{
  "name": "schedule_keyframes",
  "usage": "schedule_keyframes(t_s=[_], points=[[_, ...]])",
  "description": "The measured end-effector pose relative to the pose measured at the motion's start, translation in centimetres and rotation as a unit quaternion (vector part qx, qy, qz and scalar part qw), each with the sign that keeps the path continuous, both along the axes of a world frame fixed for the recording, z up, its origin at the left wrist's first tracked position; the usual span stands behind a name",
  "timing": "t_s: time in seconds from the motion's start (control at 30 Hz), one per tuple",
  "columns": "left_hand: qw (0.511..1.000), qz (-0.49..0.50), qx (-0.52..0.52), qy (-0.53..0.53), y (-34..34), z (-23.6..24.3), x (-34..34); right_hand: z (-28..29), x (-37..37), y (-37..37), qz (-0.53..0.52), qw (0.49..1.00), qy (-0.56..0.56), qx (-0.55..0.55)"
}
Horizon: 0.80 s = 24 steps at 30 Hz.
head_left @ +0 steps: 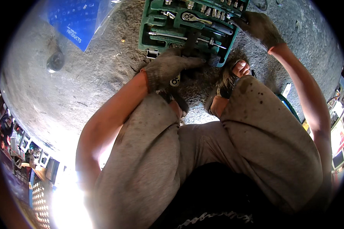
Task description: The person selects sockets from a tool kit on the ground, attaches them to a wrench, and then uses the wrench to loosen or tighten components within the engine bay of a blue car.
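A green tool case lies open on the ground before my feet. Its moulded slots hold a ratchet wrench, an extension bar and several sockets. My gloved left hand is at the case's near edge, closed round a second ratchet wrench. This one's round head pokes out below the palm, and its dark handle seems to run up over the case. At the case's right side, my gloved right hand has its fingertips pressed together by the sockets. What they pinch, if anything, is hidden.
Beyond the case's left side lies a blue printed sheet in clear plastic. A dark round object sits on the rough floor at left. My sandalled feet are close to the case. A teal and white item is by my right knee.
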<state>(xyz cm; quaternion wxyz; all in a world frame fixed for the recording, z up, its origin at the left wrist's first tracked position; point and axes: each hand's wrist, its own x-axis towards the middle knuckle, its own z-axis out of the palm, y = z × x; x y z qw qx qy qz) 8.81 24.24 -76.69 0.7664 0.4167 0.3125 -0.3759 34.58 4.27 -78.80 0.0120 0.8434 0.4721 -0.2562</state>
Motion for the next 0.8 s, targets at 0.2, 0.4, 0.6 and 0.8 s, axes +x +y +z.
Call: schedule_keyframes(t_s=[0.2,0.4,0.6,0.8], points=[[0.997,-0.059,0.057,0.011,1.4,0.9,0.7,-0.6,-1.4,3.7,-0.022,0.992,0.034,-0.121],[0.981,-0.125,0.098,-0.112,1.7,1.1,2.8,0.0,0.1,0.9,-0.073,0.983,0.098,-0.134],[0.991,0.120,-0.062,-0.023,2.8,0.5,1.1,5.5,-1.3,2.3,-0.178,0.890,0.420,0.001],[0.970,0.191,-0.121,-0.089,2.6,2.5,3.2,4.5,-2.8,2.2,-0.145,0.852,0.487,0.125]])
